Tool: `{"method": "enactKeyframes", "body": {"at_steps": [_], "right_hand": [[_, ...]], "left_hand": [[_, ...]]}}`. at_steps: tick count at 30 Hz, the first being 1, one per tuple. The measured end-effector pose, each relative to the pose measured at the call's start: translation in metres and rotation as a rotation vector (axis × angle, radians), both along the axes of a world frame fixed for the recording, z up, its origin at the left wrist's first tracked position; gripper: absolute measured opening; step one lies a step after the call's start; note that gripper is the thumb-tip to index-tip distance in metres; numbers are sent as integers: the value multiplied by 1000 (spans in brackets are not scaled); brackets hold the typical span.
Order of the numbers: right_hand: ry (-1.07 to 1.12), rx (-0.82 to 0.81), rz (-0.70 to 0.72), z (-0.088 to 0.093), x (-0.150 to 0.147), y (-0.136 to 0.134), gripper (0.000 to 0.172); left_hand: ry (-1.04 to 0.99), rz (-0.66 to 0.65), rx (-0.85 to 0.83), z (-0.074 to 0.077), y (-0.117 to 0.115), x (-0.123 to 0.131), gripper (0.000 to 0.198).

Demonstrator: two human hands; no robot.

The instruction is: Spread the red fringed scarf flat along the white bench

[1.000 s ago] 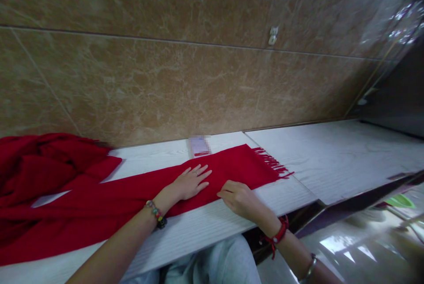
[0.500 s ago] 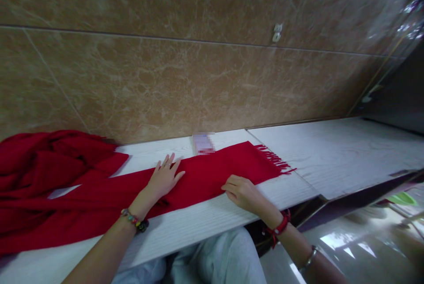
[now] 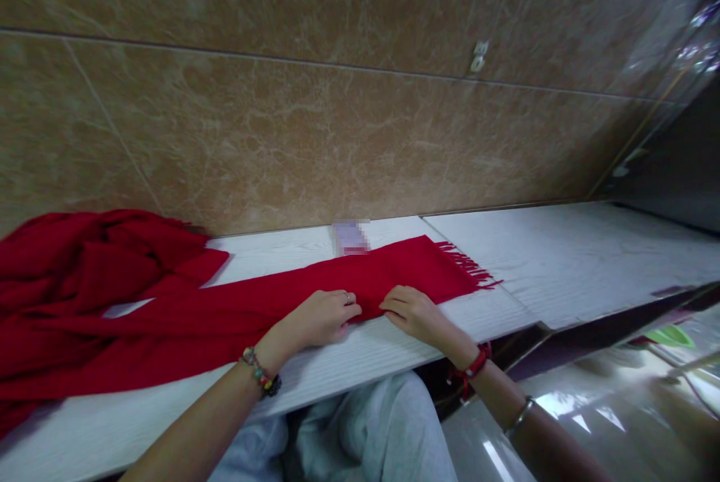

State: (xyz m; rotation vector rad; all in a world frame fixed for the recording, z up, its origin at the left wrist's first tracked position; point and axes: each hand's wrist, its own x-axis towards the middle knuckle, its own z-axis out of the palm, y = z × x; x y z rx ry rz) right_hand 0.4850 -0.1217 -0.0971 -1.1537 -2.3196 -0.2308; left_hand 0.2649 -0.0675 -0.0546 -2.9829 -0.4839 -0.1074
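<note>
A red scarf (image 3: 388, 266) with a fringed end lies lengthwise along a white wood-grain counter. Its right part is folded into a narrow, flat strip, while the left part spreads into loose folds and a crumpled heap by the wall. My left hand (image 3: 323, 317), with a ring on one finger, is closed on the scarf's near edge. Just to its right, my right hand (image 3: 413, 311) pinches the same edge, fingers pressed together. A short stretch of edge shows between the two hands.
Behind the scarf, a small pale purple packet (image 3: 351, 238), partly blurred, rests against the brown tiled wall (image 3: 315, 137). A socket (image 3: 478, 56) is on the wall. The counter (image 3: 562, 249) runs on to the right. Below are my knees and a shiny floor with a green basin (image 3: 672, 335).
My left hand has gone from lying spread on top of the scarf to closing on its near edge, farther right. My right hand keeps nearly the same place on that edge.
</note>
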Motion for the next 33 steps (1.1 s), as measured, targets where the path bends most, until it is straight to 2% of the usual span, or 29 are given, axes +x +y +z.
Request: {"method": "enactKeyframes", "body": {"at_steps": [6,10,26,33], "right_hand": [[-68,4,78,6,-13,10,10],[-27,19,121,3,-14,16,10],[-48,93,108,-4,-15,11,17],[23,-30,127,1,-16,6,13]], "left_hand": [[-40,44,43,-7,2,5,13],[-60,52,29,-9,3,7,13],[-94,31,-65,-9,4,6,14],[-70,-35,-93,-3,3,1,15]]}}
